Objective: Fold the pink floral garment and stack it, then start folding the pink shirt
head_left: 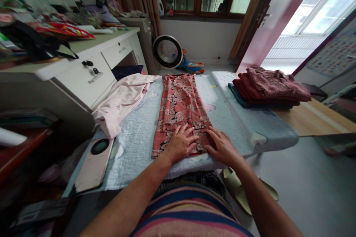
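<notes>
A red floral garment point(182, 100) with black and cream leaf shapes lies lengthwise on the padded table, folded into a long strip. Across its near part runs a folded-over edge. My left hand point(181, 143) rests flat on the near end, fingers spread over the cloth. At the garment's right edge, my right hand point(221, 144) lies with its fingers stretched out, the tips touching the fabric. Neither hand grips anything. What kind of garment it is, I cannot tell.
A pale blue quilted cover point(136, 159) drapes the table. On the left lie a pink garment point(122, 100) and a phone point(94, 164). Folded clothes point(269, 87) are stacked at right. A cluttered white desk point(80, 85) stands left; slippers point(236, 189) are on the floor.
</notes>
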A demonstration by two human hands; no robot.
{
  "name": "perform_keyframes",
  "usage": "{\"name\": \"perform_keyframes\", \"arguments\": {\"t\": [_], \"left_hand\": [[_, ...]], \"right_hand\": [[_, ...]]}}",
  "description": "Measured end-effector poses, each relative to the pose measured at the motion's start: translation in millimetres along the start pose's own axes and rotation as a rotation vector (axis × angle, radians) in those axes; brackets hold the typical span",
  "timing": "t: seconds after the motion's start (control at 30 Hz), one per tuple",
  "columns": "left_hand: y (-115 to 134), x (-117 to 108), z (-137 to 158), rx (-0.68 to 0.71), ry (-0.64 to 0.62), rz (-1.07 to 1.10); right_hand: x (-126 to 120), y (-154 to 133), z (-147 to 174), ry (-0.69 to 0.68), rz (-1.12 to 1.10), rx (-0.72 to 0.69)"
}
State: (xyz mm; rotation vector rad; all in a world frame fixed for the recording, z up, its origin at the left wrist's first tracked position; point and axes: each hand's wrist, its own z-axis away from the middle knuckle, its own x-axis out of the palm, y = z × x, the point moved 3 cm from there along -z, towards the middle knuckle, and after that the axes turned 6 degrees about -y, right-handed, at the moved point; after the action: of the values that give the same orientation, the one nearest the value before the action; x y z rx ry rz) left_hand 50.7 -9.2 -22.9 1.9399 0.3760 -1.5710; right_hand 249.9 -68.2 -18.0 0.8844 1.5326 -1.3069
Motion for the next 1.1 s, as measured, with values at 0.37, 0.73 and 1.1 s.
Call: {"name": "perform_keyframes", "arguments": {"t": [0.37, 0.73, 1.1], "left_hand": [[1, -10, 4, -0.023, 0.114, 0.233], [-35, -14, 8, -0.389, 0.191, -0.103], [-55, -19, 57, -0.541, -0.062, -0.265]], "right_hand": [[15, -24, -66, 0.022, -0.044, -0.198], [19, -28, -62, -0.057, 0.066, -0.133], [18, -28, -62, -0.060, 0.058, -0.122]]}}
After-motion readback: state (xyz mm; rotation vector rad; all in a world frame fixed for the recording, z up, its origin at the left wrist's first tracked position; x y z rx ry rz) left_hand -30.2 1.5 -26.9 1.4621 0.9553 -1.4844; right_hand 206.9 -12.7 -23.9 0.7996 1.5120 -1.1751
